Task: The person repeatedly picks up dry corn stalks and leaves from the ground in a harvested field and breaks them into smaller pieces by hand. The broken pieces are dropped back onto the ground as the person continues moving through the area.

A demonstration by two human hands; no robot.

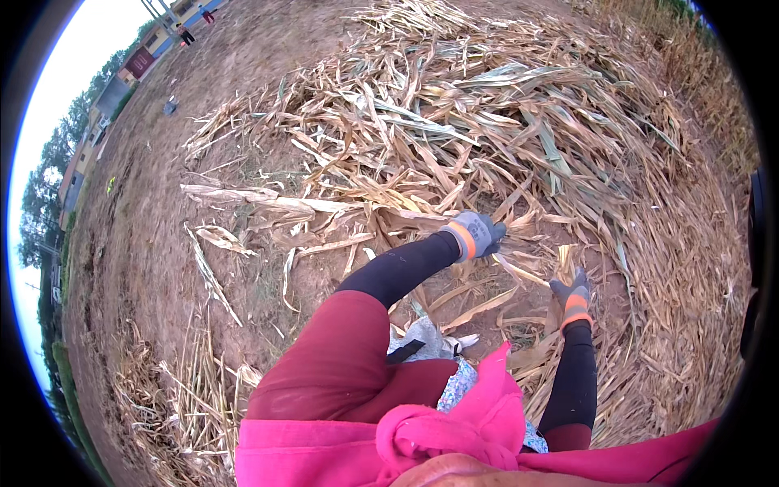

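My left hand (pixel 478 235), in a grey work glove with an orange band, curls over a dried corn stalk (pixel 316 205). The stalk reaches out to the left across the soil, and the glove hides where the fingers meet it. Lower and to the right, my right hand (pixel 573 295) wears a matching glove. Its thumb and fingers close around a pale dry corn husk (pixel 566 259) that sticks up above them. A thin strip of dry leaf (pixel 523 272) lies between the two hands.
A broad heap of dry corn stalks and leaves (pixel 450 122) spreads ahead. More stalks (pixel 681 280) lie flat at right, others (pixel 201 383) at lower left. A whitish sack (pixel 426 335) is by my legs. Two people (pixel 184 35) stand far off near buildings.
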